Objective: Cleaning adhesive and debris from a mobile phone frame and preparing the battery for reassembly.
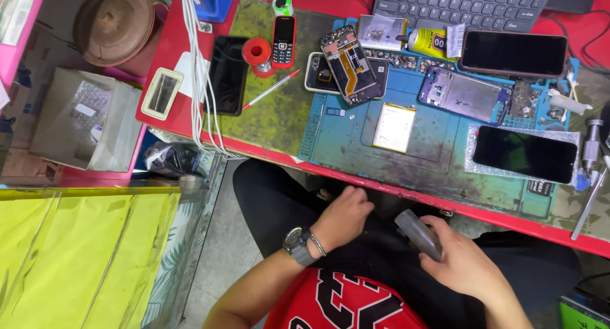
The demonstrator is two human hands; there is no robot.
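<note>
The right hand (467, 265) is gripping a smooth, translucent grey plastic piece (418, 234). The left hand (343, 218) is wearing a metal-looking wristwatch (297, 243) and chain bracelet (318, 244). On the red counter (171, 43), a stained, matt blue rubbery mat (438, 151) is lying under glossy black glass phones (525, 154).

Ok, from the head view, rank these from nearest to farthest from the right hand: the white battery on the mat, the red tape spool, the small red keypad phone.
From the right hand, which holds a grey object:
1. White battery, mid-mat, just above the hands.
2. Red tape spool, further left on the green mat.
3. Red keypad phone, beside the spool, slightly further back; these two are nearly level.
</note>
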